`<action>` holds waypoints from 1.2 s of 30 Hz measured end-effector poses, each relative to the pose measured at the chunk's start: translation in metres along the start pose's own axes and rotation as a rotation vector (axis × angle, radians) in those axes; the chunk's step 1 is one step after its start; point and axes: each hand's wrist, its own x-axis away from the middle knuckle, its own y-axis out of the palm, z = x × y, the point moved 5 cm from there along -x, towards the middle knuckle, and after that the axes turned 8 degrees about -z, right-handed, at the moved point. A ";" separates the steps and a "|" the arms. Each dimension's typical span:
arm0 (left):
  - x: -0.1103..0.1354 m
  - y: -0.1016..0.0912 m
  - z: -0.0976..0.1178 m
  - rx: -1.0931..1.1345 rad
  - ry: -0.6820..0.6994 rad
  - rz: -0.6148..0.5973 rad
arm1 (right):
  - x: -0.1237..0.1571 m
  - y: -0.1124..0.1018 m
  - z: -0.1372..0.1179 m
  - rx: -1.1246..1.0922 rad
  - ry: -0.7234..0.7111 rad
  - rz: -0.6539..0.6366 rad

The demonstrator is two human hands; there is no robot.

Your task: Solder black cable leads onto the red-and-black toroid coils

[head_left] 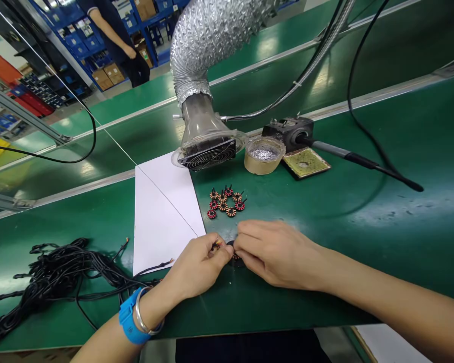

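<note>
My left hand [202, 264] is closed in a pinch, with short coloured wire ends [216, 245] showing between thumb and forefinger. Facing it, my right hand [274, 254] has its fingertips pressed together at a small wound ring coil [235, 256], mostly hidden by the fingers. The two hands nearly touch over the table's front part. Just beyond them lies a cluster of several small ring coils [227, 202], wound in red or copper-coloured wire, with short black leads sticking up. A thin wire or thread [155, 185] runs from the upper left down to my left hand.
Black cables [75, 275] lie heaped at left beside a white sheet [162, 217]. A fume extractor hood [208, 141] hangs over the green table. Behind the coils are a round tub [264, 156], a yellow sponge [306, 163] and a soldering iron [348, 155] in its holder. A person [115, 43] stands beyond.
</note>
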 end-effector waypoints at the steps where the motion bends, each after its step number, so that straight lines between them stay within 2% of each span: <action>1: 0.000 0.001 0.000 -0.004 -0.003 -0.006 | 0.000 -0.001 -0.003 0.083 -0.008 -0.013; 3: -0.001 0.002 0.000 0.008 -0.001 -0.015 | -0.002 -0.005 -0.006 0.177 -0.005 -0.022; 5: -0.002 0.003 0.000 0.038 0.015 -0.010 | -0.001 -0.008 -0.005 0.159 0.004 -0.005; 11: -0.002 0.005 -0.002 0.117 0.049 0.060 | 0.012 -0.007 0.017 -0.278 0.124 0.024; 16: 0.005 0.007 -0.003 0.097 -0.038 0.033 | 0.015 0.007 0.015 -0.411 0.091 0.056; 22: 0.009 0.011 -0.002 0.053 -0.069 0.039 | 0.014 0.016 0.010 -0.394 0.076 0.101; 28: 0.009 0.012 -0.001 0.016 -0.026 0.061 | 0.017 0.011 0.010 -0.361 0.063 0.143; 36: 0.010 0.011 -0.005 0.022 -0.006 0.083 | 0.019 0.006 0.002 -0.157 -0.054 0.168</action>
